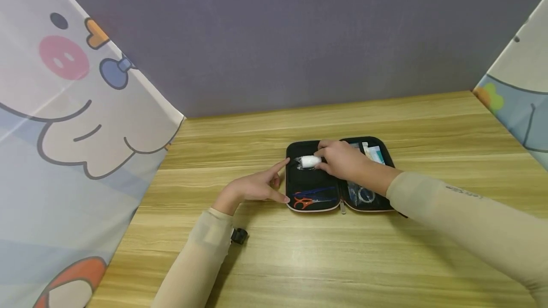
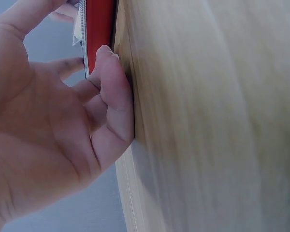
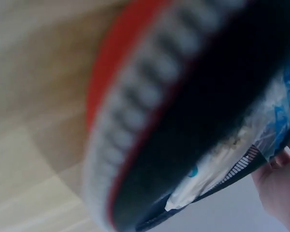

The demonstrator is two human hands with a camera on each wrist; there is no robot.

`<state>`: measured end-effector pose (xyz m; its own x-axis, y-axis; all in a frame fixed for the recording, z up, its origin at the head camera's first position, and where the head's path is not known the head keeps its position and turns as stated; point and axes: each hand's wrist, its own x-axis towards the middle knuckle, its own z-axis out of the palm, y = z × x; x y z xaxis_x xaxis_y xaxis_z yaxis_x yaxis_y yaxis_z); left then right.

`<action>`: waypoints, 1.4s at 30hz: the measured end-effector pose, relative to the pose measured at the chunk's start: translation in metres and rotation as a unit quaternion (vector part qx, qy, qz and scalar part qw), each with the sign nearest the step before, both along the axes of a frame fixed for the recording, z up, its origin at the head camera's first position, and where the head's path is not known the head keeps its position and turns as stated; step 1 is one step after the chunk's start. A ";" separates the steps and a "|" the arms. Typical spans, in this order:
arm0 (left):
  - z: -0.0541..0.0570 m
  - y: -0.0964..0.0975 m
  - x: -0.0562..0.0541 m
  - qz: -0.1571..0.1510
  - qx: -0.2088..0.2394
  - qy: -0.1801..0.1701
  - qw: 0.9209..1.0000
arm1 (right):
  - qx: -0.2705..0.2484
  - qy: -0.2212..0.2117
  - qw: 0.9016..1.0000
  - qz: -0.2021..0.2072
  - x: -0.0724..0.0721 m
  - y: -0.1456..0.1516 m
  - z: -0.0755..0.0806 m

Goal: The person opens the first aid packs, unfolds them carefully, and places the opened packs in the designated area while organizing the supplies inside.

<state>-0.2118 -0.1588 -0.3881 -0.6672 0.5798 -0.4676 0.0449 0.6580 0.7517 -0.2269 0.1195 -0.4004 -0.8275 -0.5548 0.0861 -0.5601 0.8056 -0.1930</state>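
A black-lined zip case (image 1: pixel 314 149) with a red outer shell (image 2: pixel 99 34) lies unfolded on the table. My right hand (image 1: pixel 342 161) is over its left half and pinches one end of a white bandage roll (image 1: pixel 310 161) in clear plastic wrap. At the case's left edge is my left hand (image 1: pixel 257 185), its index finger and thumb spread, fingertips right at the rim. Orange-handled scissors (image 1: pixel 304 202) and a blue slim tool (image 1: pixel 317 191) lie in the lower left half. The right half holds plastic-wrapped packets (image 1: pixel 375 154), partly hidden by my right forearm.
The wood-grain table (image 1: pixel 342 255) stretches out around the case. A grey wall panel (image 1: pixel 299 37) stands behind it, with cartoon-printed cloth (image 1: pixel 85 122) along the left side. A zip pull (image 1: pixel 343 207) hangs from the case's front edge at the hinge.
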 end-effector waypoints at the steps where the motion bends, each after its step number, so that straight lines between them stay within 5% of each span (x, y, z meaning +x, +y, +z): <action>1: 0.000 0.000 0.000 0.000 0.000 0.000 1.000 | -0.002 0.000 1.000 -0.002 0.000 0.000 0.000; 6: -0.001 0.000 -0.001 -0.004 0.000 0.003 1.000 | -0.012 -0.003 1.000 0.002 0.001 0.002 -0.002; 13: 0.000 -0.001 0.000 -0.010 -0.004 0.007 1.000 | 0.013 0.053 0.996 0.074 0.002 0.005 -0.005; 16: -0.001 -0.001 0.000 -0.013 -0.009 0.013 1.000 | -0.007 0.028 0.997 0.071 0.000 0.006 -0.005; 23: -0.001 -0.001 0.000 -0.017 -0.006 0.015 1.000 | -0.127 -0.062 0.990 0.013 -0.010 0.010 -0.006; 32: 0.000 0.000 0.001 -0.017 -0.004 0.015 1.000 | -0.130 -0.043 0.990 -0.040 -0.006 0.006 -0.009; 39: -0.001 0.000 0.002 -0.018 -0.006 0.013 1.000 | -0.178 -0.109 0.971 -0.112 -0.011 0.006 -0.010; 42: -0.001 -0.001 0.002 -0.015 -0.010 0.014 1.000 | -0.178 -0.126 0.969 -0.112 -0.014 0.003 -0.008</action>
